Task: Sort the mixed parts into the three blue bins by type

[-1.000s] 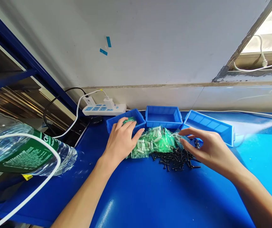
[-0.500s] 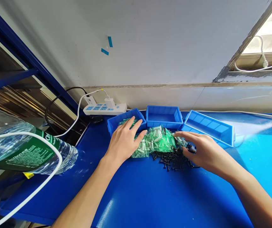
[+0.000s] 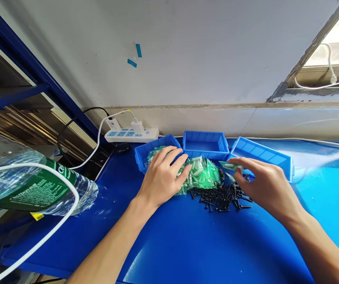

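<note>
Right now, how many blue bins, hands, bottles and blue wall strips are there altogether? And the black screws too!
Blue bins: 3
Hands: 2
Bottle: 1
Blue wall strips: 2
Total: 8
Black screws: too heaped up to count, so not in the total.

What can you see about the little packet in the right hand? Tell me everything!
The packet looks small and shiny, like thin, see-through, greenish plastic; what's inside is too small to make out. The right hand pinches it nearly level in its fingers, which hide one end. It's by the black screws, in front of the blue bins.
</note>
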Motion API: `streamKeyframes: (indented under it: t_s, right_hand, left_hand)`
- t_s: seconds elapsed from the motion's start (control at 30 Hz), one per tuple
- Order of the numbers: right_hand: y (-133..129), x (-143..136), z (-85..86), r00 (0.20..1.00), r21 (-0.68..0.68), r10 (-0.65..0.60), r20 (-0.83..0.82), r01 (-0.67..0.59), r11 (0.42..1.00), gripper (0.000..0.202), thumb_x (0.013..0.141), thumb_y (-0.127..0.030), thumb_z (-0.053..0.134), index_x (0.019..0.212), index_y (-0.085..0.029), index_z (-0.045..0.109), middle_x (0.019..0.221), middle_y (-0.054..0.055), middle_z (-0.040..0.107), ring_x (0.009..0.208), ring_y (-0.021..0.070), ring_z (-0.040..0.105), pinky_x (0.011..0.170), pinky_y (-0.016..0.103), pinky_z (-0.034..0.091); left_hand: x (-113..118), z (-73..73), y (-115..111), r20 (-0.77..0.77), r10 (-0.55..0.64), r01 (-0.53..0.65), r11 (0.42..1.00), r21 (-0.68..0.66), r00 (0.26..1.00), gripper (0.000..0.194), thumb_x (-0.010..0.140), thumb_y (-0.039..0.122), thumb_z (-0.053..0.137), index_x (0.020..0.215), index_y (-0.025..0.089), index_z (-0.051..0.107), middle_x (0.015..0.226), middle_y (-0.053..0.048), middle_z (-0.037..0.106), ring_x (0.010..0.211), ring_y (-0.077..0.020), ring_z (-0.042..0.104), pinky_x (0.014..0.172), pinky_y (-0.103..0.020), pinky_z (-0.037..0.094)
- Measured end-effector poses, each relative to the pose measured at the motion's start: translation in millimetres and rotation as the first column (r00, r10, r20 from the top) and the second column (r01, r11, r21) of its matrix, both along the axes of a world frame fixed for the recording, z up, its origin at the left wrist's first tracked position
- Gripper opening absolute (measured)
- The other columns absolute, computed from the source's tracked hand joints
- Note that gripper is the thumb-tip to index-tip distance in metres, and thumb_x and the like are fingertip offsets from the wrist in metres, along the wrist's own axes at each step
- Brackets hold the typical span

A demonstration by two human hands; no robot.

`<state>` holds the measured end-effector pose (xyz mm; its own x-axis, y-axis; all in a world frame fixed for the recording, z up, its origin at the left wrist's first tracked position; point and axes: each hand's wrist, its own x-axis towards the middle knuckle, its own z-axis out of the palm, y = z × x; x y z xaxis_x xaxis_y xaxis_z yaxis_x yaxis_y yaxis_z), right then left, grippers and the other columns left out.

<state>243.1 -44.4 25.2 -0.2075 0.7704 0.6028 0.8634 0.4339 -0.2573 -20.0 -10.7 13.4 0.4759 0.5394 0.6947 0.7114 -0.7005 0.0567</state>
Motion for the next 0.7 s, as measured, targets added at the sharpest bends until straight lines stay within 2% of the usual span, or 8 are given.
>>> streamKeyframes:
  t_s: [0.07,0.13,0.23,0.3,0.37,0.5,0.6,0.7]
  right_hand:
    - [-2,-2,2.1,0.995,0.072,-0.035,-0.098,0.042,0.997,0.025,0.087,-0.015,0.057,0.095,-0.022,0.079,0.093,0.008,0.084,0.074,0.0284,0.080,0.069,0.042,0.066]
    - [-3,-3,4.0,0.967,0.056,-0.014,-0.255,0.029,0.998,0.020,0.088,-0.017,0.062,0.097,-0.025,0.079,0.093,0.005,0.083,0.077,0.0253,0.080,0.071,0.038,0.067]
    - [-6,-7,5.9,0.849,-0.073,0.107,-0.517,-0.168,0.983,0.016,0.089,-0.021,0.071,0.103,-0.027,0.078,0.097,0.003,0.083,0.082,0.0212,0.081,0.072,0.031,0.068]
    - [-9,-11,6.9,0.747,-0.135,0.162,-0.645,-0.320,0.938,0.016,0.090,-0.023,0.074,0.104,-0.028,0.078,0.100,0.003,0.083,0.087,0.0201,0.081,0.077,0.029,0.068]
    - [-10,-15,7.7,0.664,-0.174,0.162,-0.730,-0.410,0.896,0.015,0.090,-0.025,0.077,0.104,-0.028,0.078,0.100,0.003,0.083,0.088,0.0200,0.081,0.078,0.029,0.068]
    - [-12,-22,8.4,0.585,-0.278,0.053,-0.809,-0.460,0.843,0.022,0.088,-0.034,0.081,0.108,-0.027,0.076,0.096,0.005,0.083,0.087,0.0217,0.080,0.072,0.029,0.067]
    - [-10,-22,7.6,0.610,-0.381,-0.029,-0.792,-0.457,0.804,0.033,0.086,-0.044,0.081,0.112,-0.025,0.075,0.083,0.004,0.082,0.075,0.0212,0.078,0.060,0.029,0.064]
    - [-9,-24,6.7,0.620,-0.403,-0.037,-0.784,-0.462,0.790,0.035,0.079,-0.050,0.085,0.097,-0.021,0.077,0.072,0.004,0.079,0.061,0.0207,0.075,0.052,0.028,0.061]
  left_hand:
    - [1,1.7,-2,0.038,-0.032,0.032,0.999,0.001,0.999,0.024,0.102,0.023,0.059,0.113,0.009,0.075,0.113,-0.016,0.078,0.112,-0.0327,0.069,0.094,-0.051,0.062]
    - [4,3.5,-5,0.119,-0.089,0.094,0.995,-0.042,0.989,0.022,0.101,0.020,0.060,0.113,0.010,0.074,0.111,-0.014,0.078,0.110,-0.0294,0.069,0.095,-0.048,0.062]
    - [12,6.6,-12,0.306,-0.175,0.241,0.951,-0.192,0.936,0.022,0.099,0.019,0.063,0.118,0.013,0.072,0.111,-0.010,0.078,0.107,-0.0236,0.070,0.099,-0.041,0.060]
    - [18,8.3,-18,0.438,-0.177,0.341,0.880,-0.330,0.881,0.028,0.096,0.020,0.069,0.123,0.016,0.070,0.114,-0.008,0.078,0.106,-0.0207,0.072,0.099,-0.037,0.060]
    - [23,8.9,-23,0.570,-0.138,0.453,0.765,-0.458,0.810,0.033,0.091,0.019,0.075,0.123,0.019,0.071,0.109,-0.004,0.080,0.098,-0.0175,0.075,0.093,-0.031,0.062]
    - [29,7.5,-26,0.748,0.050,0.610,0.545,-0.576,0.662,0.016,0.086,0.017,0.078,0.102,0.020,0.076,0.094,-0.001,0.082,0.086,-0.0162,0.079,0.084,-0.025,0.064]
    - [30,6.1,-24,0.791,0.147,0.661,0.470,-0.585,0.594,0.017,0.081,0.019,0.082,0.096,0.020,0.076,0.090,-0.002,0.083,0.085,-0.0182,0.080,0.082,-0.026,0.064]
    - [31,6.1,-23,0.800,0.160,0.671,0.465,-0.578,0.578,0.018,0.080,0.020,0.082,0.097,0.019,0.075,0.087,-0.002,0.083,0.083,-0.0189,0.080,0.079,-0.027,0.065]
